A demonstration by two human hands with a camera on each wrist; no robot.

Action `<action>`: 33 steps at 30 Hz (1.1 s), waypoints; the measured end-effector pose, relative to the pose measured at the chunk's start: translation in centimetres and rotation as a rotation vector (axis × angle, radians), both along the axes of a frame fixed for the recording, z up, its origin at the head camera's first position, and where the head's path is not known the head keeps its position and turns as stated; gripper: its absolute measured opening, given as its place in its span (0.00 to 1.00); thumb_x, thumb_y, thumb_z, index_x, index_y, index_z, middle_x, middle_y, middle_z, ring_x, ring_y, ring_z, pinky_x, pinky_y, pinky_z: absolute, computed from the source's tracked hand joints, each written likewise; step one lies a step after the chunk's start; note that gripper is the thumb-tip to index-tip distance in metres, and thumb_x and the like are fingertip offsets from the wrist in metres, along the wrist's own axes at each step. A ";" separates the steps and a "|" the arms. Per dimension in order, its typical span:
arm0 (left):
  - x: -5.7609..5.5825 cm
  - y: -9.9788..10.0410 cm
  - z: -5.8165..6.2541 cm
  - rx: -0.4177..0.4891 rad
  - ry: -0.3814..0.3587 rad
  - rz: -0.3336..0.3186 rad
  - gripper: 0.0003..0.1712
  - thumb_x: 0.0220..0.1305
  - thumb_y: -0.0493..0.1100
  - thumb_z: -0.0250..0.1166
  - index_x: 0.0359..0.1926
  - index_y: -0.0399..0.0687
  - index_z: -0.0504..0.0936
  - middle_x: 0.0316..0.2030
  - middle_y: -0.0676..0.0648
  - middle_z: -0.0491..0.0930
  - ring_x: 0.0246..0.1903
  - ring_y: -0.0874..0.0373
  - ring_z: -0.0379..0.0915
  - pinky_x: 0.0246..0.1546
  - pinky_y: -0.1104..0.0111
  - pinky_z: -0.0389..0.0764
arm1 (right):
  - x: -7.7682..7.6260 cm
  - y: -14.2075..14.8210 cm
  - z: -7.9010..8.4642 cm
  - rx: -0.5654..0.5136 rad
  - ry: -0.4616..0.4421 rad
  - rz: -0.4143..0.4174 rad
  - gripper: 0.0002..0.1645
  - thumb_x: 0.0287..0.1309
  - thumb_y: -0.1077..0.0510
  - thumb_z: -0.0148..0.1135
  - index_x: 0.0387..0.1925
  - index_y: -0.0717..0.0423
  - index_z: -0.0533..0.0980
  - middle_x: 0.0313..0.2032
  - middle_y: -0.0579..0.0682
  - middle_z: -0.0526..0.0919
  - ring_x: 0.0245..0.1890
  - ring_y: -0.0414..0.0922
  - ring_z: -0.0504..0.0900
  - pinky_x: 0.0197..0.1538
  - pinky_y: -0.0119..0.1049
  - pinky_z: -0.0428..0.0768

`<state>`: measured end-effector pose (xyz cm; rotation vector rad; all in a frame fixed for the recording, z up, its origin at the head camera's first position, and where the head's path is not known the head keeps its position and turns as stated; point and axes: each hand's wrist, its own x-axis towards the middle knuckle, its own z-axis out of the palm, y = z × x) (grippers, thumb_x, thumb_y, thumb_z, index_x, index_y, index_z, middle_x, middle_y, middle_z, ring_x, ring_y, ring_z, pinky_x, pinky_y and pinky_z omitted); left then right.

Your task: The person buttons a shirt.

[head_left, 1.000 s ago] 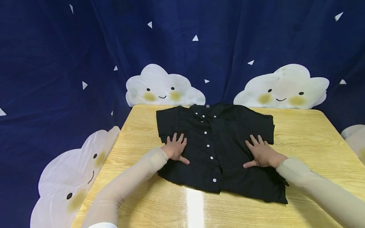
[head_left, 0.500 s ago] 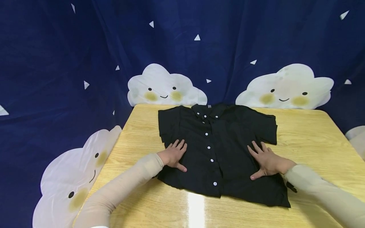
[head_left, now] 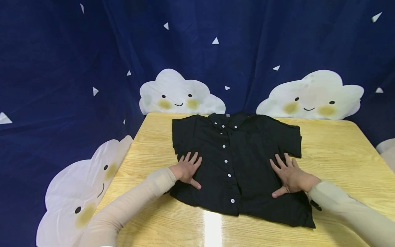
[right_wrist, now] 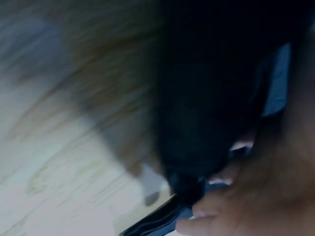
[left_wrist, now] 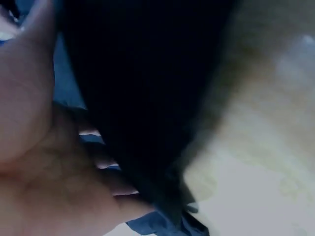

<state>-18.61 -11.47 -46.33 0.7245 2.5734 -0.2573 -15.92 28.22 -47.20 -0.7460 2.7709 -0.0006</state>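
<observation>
A black short-sleeved button-up shirt lies spread face up on the table, collar at the far edge and hem toward me. White buttons run down its front, and the placket overlaps loosely. My left hand rests on the shirt's left side below the sleeve, fingers spread and straight. On the opposite side my right hand lies likewise, fingers spread over the cloth. Both wrist views are dark and blurred; the left palm and the right hand show beside the black cloth there.
The light wooden table extends around the shirt on both sides and in front. Behind it hangs a dark blue curtain printed with smiling white clouds. Another cloud print drapes along the table's left edge.
Both hands have slid a little down the shirt toward the hem, fingers still spread. The shirt's hem sits slightly nearer me, and the whole view has shifted a little.
</observation>
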 end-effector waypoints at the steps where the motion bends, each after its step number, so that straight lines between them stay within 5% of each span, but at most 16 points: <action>1: -0.1 0.0 0.1 0.030 0.015 -0.002 0.61 0.50 0.76 0.57 0.73 0.46 0.48 0.73 0.41 0.42 0.70 0.41 0.38 0.66 0.51 0.50 | 0.1 -0.1 0.0 -0.007 0.037 0.007 0.76 0.28 0.15 0.55 0.66 0.71 0.57 0.66 0.76 0.49 0.64 0.77 0.42 0.57 0.72 0.45; 5: -0.6 0.2 0.4 0.149 0.094 -0.019 0.47 0.61 0.68 0.55 0.70 0.41 0.59 0.70 0.38 0.53 0.68 0.41 0.47 0.64 0.54 0.55 | 0.1 -1.0 -0.2 -0.065 0.214 0.048 0.65 0.42 0.23 0.59 0.62 0.73 0.62 0.65 0.75 0.55 0.64 0.75 0.48 0.57 0.71 0.50; 7: -0.6 0.4 0.3 0.165 0.103 -0.037 0.47 0.61 0.68 0.55 0.70 0.42 0.58 0.70 0.38 0.52 0.68 0.42 0.47 0.65 0.55 0.55 | -0.1 -1.6 -0.4 -0.131 0.232 0.085 0.60 0.47 0.27 0.61 0.63 0.73 0.61 0.65 0.74 0.55 0.64 0.74 0.49 0.59 0.68 0.54; 10: -0.1 0.8 0.3 0.161 0.039 -0.066 0.52 0.56 0.71 0.58 0.72 0.46 0.54 0.71 0.40 0.48 0.69 0.43 0.44 0.65 0.55 0.53 | -0.2 -2.3 -0.6 -0.234 0.101 0.124 0.57 0.52 0.30 0.60 0.65 0.72 0.59 0.67 0.72 0.53 0.65 0.73 0.48 0.59 0.64 0.58; 14: 0.5 1.1 0.2 0.123 -0.044 -0.084 0.59 0.49 0.73 0.62 0.74 0.53 0.48 0.73 0.42 0.42 0.71 0.44 0.38 0.65 0.52 0.51 | 0.1 -3.1 -0.3 -0.219 -0.099 0.090 0.63 0.47 0.24 0.57 0.68 0.69 0.55 0.68 0.71 0.48 0.65 0.75 0.43 0.59 0.66 0.55; 24: 1.3 1.1 -0.4 0.018 -0.079 -0.021 0.66 0.42 0.77 0.62 0.74 0.63 0.36 0.74 0.47 0.29 0.71 0.41 0.26 0.63 0.43 0.48 | 0.8 -4.2 0.0 -0.081 -0.158 0.041 0.80 0.26 0.17 0.60 0.70 0.67 0.47 0.69 0.71 0.40 0.65 0.75 0.37 0.60 0.68 0.47; 29: 0.7 1.3 0.6 0.025 -0.062 -0.039 0.58 0.50 0.76 0.58 0.75 0.59 0.44 0.74 0.45 0.40 0.70 0.40 0.38 0.63 0.46 0.54 | 0.1 -4.3 0.3 -0.085 -0.128 0.044 0.74 0.34 0.18 0.57 0.69 0.68 0.53 0.68 0.72 0.47 0.64 0.76 0.44 0.59 0.68 0.52; 33: -1.4 1.9 2.2 0.124 -0.021 -0.017 0.44 0.61 0.68 0.55 0.70 0.48 0.59 0.68 0.42 0.60 0.65 0.45 0.57 0.61 0.53 0.62 | -1.7 -4.5 1.2 -0.094 -0.017 0.038 0.58 0.49 0.26 0.57 0.63 0.70 0.62 0.61 0.72 0.64 0.58 0.71 0.64 0.54 0.63 0.66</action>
